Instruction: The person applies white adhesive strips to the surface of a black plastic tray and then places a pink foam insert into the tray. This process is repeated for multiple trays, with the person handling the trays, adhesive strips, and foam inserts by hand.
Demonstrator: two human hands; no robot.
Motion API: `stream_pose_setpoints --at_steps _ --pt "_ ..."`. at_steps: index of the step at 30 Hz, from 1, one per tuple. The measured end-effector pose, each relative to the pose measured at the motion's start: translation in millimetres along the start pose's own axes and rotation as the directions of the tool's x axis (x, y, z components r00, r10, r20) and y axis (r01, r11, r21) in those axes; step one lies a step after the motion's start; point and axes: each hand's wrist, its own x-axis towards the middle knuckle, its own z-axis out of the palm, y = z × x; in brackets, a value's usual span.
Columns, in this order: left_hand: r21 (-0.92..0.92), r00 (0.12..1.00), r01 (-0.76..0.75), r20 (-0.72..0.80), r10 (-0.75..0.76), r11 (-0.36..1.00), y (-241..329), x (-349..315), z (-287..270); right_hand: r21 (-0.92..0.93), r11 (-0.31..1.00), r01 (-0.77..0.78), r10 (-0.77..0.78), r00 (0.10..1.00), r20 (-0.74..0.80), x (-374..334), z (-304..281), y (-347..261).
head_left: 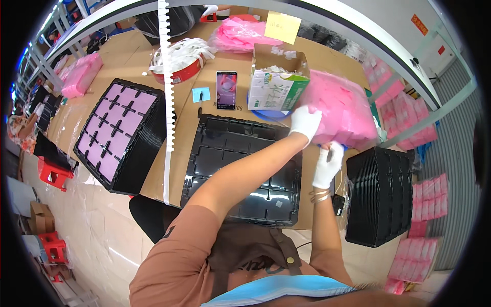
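Note:
A bulging pink plastic bag (pixel 341 110) lies at the right of the table, against a carton. My left hand (pixel 306 124), in a white glove, grips the near left side of this bag. At its lower edge my right hand (pixel 327 165), also gloved, pinches the pink film. What is inside the bag is hard to make out. In front of me rests a black plastic tray (pixel 240 169) with shallow compartments. My left forearm crosses over it.
To the left leans a stack of black trays (pixel 120 135) with lilac sheets on top; another black stack (pixel 379 197) stands right. Behind are an open carton (pixel 279 84), a phone (pixel 226 90), and a red tub of white strips (pixel 180 64). A white upright rail (pixel 166 102) rises left.

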Motion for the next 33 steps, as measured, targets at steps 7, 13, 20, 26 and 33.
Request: stream_pose_setpoints --at_steps 7,13,20,26,33 --pt "-0.347 0.997 0.074 0.048 -0.062 0.935 29.3 -105.7 -124.2 0.495 -0.661 -0.564 0.155 0.542 0.826 -10.4 20.2 18.4" --pt "-0.232 0.952 0.289 -0.031 -0.304 0.929 -7.4 -167.4 -224.2 0.507 -0.354 -0.786 0.101 0.507 0.856 -26.8 25.7 27.1" --pt "-0.073 0.941 0.320 -0.092 -0.326 0.945 -18.4 -205.9 -263.1 0.317 0.172 -0.933 0.458 0.360 0.813 -57.4 -13.7 -32.3" --pt "0.093 0.934 0.353 -0.087 -0.345 0.931 -45.4 -223.2 -270.7 0.059 0.196 -0.979 0.578 0.164 0.800 -92.3 -52.9 -47.9" --pt "0.390 0.966 0.245 -0.019 -0.258 0.888 -40.0 -226.2 -259.8 0.033 0.396 -0.918 0.683 0.319 0.657 -93.7 -63.4 -50.6"
